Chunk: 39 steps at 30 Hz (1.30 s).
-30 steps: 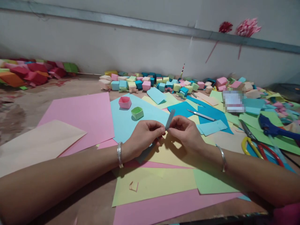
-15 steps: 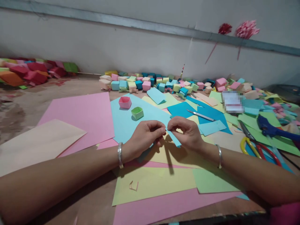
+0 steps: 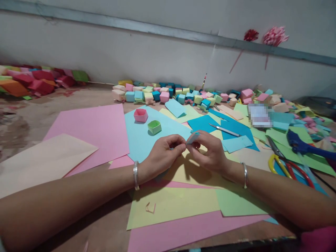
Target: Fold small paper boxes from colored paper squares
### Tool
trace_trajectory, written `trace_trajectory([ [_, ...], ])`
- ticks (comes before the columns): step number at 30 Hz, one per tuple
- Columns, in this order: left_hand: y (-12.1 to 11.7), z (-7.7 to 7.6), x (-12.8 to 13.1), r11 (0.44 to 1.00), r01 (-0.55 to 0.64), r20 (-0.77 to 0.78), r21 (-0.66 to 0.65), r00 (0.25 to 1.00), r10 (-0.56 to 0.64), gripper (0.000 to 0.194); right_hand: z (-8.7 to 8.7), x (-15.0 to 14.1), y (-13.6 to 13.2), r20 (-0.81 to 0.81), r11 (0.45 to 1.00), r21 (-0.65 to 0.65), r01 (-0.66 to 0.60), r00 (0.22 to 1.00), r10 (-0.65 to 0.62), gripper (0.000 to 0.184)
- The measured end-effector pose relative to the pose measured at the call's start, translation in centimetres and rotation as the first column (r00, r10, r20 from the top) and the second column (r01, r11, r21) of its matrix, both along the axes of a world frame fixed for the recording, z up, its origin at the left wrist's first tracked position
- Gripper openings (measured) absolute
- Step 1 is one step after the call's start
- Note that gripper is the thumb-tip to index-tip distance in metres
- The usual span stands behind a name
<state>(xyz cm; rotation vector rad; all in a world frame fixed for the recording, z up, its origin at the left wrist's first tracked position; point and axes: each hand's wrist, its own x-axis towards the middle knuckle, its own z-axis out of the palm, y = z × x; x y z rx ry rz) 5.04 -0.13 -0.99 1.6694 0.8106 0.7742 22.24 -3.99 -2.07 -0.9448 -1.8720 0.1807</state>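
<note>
Between my fingertips is a light blue paper strip (image 3: 193, 138), its upper end standing up past my right fingers. My left hand (image 3: 168, 151) pinches one end of it. My right hand (image 3: 208, 150) is closed on the strip just beside the left fingertips, and part of the paper is hidden behind the fingers. Beyond my left hand, a small pink paper box (image 3: 141, 115) and a small green paper box (image 3: 154, 127), both open-topped, rest on a large light blue sheet (image 3: 136, 140).
Yellow sheets (image 3: 173, 206) and a pink sheet (image 3: 89, 129) overlap on the table. A craft knife (image 3: 224, 130) lies on dark blue paper; scissors (image 3: 290, 169) and a blue glue gun (image 3: 309, 147) are at right. Small paper cubes (image 3: 164, 96) line the wall.
The strip, which hung down toward me below my right hand, now points upward past my right fingers. My right hand has turned with it; the left stays nearly in place.
</note>
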Motion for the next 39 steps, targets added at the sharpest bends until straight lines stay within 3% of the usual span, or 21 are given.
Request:
trace_trajectory([
  [3,0.0,-0.1,0.0,0.998,-0.009,-0.061,0.068,0.998,0.013,0.013,-0.3,0.0,0.0,-0.008,0.996,-0.036,0.08,0.997,-0.081,0.006],
  [6,0.0,-0.1,0.1,0.994,-0.022,-0.09,0.109,0.995,0.031,0.013,-0.8,0.2,0.3,-0.097,0.98,-0.17,0.103,0.988,-0.12,0.002],
  [9,-0.1,0.0,0.2,0.995,-0.019,-0.085,0.093,0.996,0.027,0.014,-1.2,0.3,0.4,-0.173,0.953,-0.297,0.061,0.978,-0.116,0.002],
  [12,-0.2,0.2,0.2,1.0,-0.007,-0.067,0.03,0.998,0.009,0.015,-1.4,0.3,0.4,-0.176,0.948,-0.317,0.041,0.979,-0.101,0.002],
  [16,-0.2,0.4,0.0,0.996,0.002,-0.009,-0.086,1.0,-0.002,0.015,-1.2,0.5,0.5,-0.172,0.985,-0.167,-0.042,0.985,0.013,0.007],
  [21,0.0,0.2,-0.1,0.983,-0.01,0.056,-0.182,0.998,0.02,0.015,-0.5,1.1,0.8,-0.004,0.992,-0.038,-0.118,0.993,0.118,0.012],
  [28,0.1,0.0,0.0,0.96,0.015,0.087,-0.28,0.996,0.01,0.017,-0.8,1.3,1.0,0.157,0.987,0.16,-0.016,0.988,-0.01,0.021],
  [35,-0.1,0.4,-0.1,0.993,-0.039,-0.005,-0.111,0.999,0.039,0.02,-1.9,1.1,0.8,0.211,0.959,0.282,0.04,0.972,-0.103,0.021],
  [39,0.1,0.3,-0.2,0.98,-0.017,0.045,-0.196,0.999,0.026,0.02,-2.3,1.3,0.9,0.196,0.947,0.321,0.035,0.975,-0.103,0.023],
])
